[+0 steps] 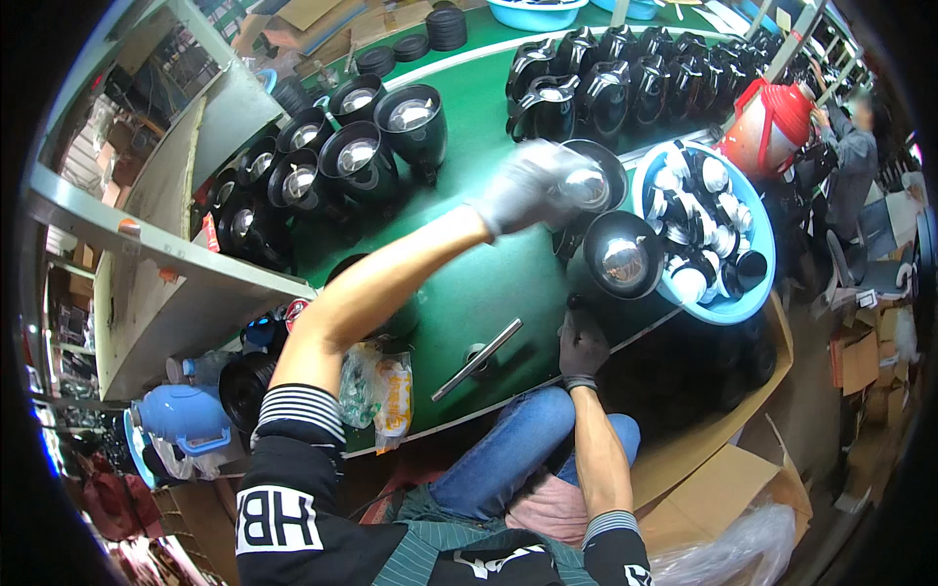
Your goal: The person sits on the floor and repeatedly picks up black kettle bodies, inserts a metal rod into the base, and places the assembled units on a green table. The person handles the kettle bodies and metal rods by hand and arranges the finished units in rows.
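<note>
My left hand (528, 188), in a grey glove and smeared by motion, reaches across to a black cup-shaped housing (610, 168) with a shiny metal inside. Its fingertips overlap this housing's rim; their grip is unclear. A second black housing (622, 256) of the same kind stands nearer me, mouth up. Just below it, my right hand (583, 347), in a dark grey glove, has its fingers curled in beside a small black part. What they hold is hidden. On the green bench (459, 283), a metal bar (477, 359) sits across a small round post.
Several black housings (360, 161) stand at the left, with rows of glossy black pieces (606, 93) at the far right. A light-blue basin (718, 311) holds white and black parts. Beside it stands a red jug (770, 127). Plastic bags (391, 396) lie at the near edge.
</note>
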{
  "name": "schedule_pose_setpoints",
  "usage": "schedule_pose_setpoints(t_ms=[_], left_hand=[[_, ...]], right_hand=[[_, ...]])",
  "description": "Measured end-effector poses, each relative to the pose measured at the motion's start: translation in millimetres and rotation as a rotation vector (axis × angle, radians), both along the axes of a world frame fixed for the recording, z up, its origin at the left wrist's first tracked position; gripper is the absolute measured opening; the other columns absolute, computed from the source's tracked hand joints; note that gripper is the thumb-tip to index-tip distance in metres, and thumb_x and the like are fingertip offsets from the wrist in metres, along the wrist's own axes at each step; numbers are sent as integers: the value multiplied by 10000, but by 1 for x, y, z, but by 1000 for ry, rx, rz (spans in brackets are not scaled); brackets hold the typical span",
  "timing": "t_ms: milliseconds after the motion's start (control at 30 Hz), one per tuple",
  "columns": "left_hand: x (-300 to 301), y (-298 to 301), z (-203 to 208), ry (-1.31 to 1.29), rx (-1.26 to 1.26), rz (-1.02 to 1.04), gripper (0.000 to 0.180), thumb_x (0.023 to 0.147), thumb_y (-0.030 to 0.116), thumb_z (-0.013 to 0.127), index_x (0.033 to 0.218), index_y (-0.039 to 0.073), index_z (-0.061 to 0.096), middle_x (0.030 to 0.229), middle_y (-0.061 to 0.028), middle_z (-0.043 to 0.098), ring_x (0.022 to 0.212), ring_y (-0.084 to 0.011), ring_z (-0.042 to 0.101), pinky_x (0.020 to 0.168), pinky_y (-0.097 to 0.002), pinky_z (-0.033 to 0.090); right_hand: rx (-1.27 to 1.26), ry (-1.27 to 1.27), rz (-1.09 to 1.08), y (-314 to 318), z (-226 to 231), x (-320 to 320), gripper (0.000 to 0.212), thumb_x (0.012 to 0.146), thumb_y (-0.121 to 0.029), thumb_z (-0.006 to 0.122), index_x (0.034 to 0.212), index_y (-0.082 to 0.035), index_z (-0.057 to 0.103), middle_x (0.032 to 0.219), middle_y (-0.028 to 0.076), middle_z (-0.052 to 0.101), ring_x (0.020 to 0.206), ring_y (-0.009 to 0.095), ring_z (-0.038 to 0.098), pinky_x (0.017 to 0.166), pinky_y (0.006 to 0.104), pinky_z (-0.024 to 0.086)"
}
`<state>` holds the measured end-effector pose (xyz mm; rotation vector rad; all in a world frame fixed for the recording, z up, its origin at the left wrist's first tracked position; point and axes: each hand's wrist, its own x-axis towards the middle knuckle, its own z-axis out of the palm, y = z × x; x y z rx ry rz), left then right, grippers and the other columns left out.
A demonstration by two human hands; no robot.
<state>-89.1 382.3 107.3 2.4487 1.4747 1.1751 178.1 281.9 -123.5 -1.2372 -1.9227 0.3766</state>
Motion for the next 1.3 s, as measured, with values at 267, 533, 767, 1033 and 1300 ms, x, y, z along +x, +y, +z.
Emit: schedule_pose_setpoints(t_ms=[267,533,767,1033,1300], left_hand=[[-217,-23,-46,680,-279,1070,471,823,244,840,1287,266,760,1149,-92,798,1057,-306,761,914,-489,610],[-116,-115,104,563,86,503,334,820,132,824,1151,120,787,1072,-105,745,1060,-348,690,948,-470,541],[-28,-241,213,368,-135,-227,247,770,65,870,983,83,747,1053,-86,713,1226,-327,685,1068,-478,538],[62,-352,148,-28,-381,-459,513,849,51,844,1349,96,742,1433,-126,677,1417,-365,588,1247,-582,387],[126,-449,60,69,-57,74,687,770,155,888,1386,-17,637,1463,-276,617,1344,-469,621,1174,-627,451]], right_hand=[[-96,-48,28,-3,7,-20,341,1044,-302,691,772,-97,709,827,147,706,747,373,680,656,509,510],[-457,43,270,-8,67,10,330,1063,-319,645,867,-91,781,835,132,722,769,318,707,689,453,533],[245,98,634,-71,334,56,834,855,-208,878,1609,-122,533,1618,204,505,1502,411,491,1230,503,434],[-308,146,990,-193,334,157,474,771,-120,965,1129,-79,657,1546,190,631,1443,390,604,1179,478,502],[-841,709,185,-288,297,225,628,852,-59,934,1410,44,666,1296,103,756,1144,138,698,1043,344,572]])
